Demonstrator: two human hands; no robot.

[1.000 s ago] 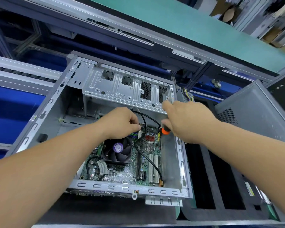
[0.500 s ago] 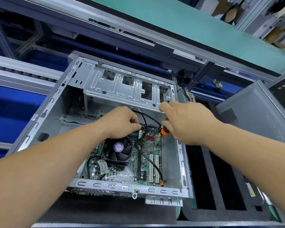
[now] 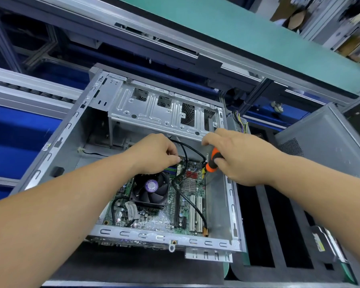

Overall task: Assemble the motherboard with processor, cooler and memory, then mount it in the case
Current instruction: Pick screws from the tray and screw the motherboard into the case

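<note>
The case (image 3: pixel 71 129) is formed of bare sheet metal with a dull, stamped finish. The motherboard (image 3: pixel 164 217) is finished in glossy green laminate. The screwdriver (image 3: pixel 212 161) handle is moulded in orange and black plastic.

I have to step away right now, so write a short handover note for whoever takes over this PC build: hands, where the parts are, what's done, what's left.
Left hand: fingers pinched together at the far edge of the motherboard, beside the black cable; what it pinches is hidden.
Right hand: grips an orange-and-black screwdriver, pointing down at the board's far right corner.
Parts: motherboard lies flat inside the open case, with the cooler fan fitted.
Done: cooler on, board placed in the case.
Left: probably screwing the board down; which screws are in can't be seen. Memory is mostly hidden by the left hand, so check it.
</note>
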